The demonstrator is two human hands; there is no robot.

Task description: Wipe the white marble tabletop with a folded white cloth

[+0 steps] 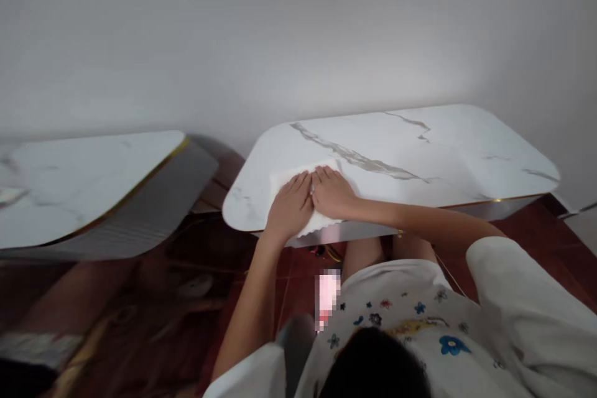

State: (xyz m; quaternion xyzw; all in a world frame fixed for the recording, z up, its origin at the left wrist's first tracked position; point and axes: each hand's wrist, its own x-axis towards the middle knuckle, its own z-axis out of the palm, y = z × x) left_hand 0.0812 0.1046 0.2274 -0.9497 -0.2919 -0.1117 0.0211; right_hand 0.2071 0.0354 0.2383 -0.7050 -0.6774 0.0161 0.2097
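Note:
A white cloth (pixel 318 222) with a scalloped edge lies spread on the near left part of a white marble-patterned table top (pixel 471 149). My left hand (pixel 290 206) rests flat on the cloth, its fingers pointing away from me. Beside it, my right hand (pixel 332 193) also lies flat on the cloth, and the fingertips of both hands come close together. Part of the cloth hangs over the front edge of the table. Neither hand is closed around anything.
A second marble-patterned table (pixel 93 186) with a gold rim stands at the left, a gap away. Behind both tables rises a pale wall (pixel 298 31). Below is a dark red tiled floor (pixel 527 236), with a cable near my legs.

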